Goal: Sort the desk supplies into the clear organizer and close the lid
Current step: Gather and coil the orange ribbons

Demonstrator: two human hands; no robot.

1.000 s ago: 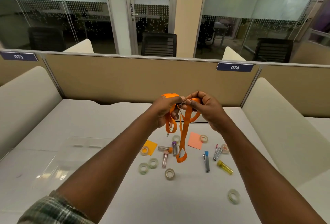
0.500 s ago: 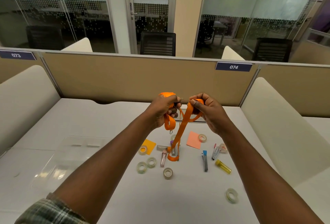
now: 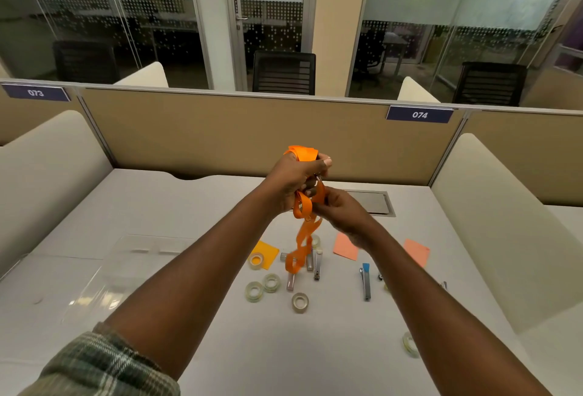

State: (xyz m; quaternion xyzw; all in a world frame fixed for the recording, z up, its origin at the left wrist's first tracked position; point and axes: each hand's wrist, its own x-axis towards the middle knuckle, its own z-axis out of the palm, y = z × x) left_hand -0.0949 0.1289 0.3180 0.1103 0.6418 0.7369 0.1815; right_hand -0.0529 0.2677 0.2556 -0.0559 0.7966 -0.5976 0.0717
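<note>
Both hands are up over the bench (image 3: 284, 351), busy with the orange lanyard (image 3: 303, 239). The left hand (image 3: 291, 179) is the higher one, fingers curled tight round a bunched wad of strap, with a folded bit poking out the top of the fist. The right hand (image 3: 344, 214) sits just below and beside it, fingers pinched on the strap where it comes out of the left fist. The rest of the lanyard hangs down in a loose twisty loop, its bottom end over the pile of small stuff; can't tell if it touches anything. The clear organizer (image 3: 126, 269) is off to the left on the bench, well apart from the hands, and it's so see-through I can't tell how the lid sits. Scattered on the bench are tape rolls (image 3: 299, 302) near the middle plus one far right, a yellow sticky note (image 3: 268, 253), two salmon sticky notes (image 3: 345, 246) and a blue-tipped clip (image 3: 366, 283).
</note>
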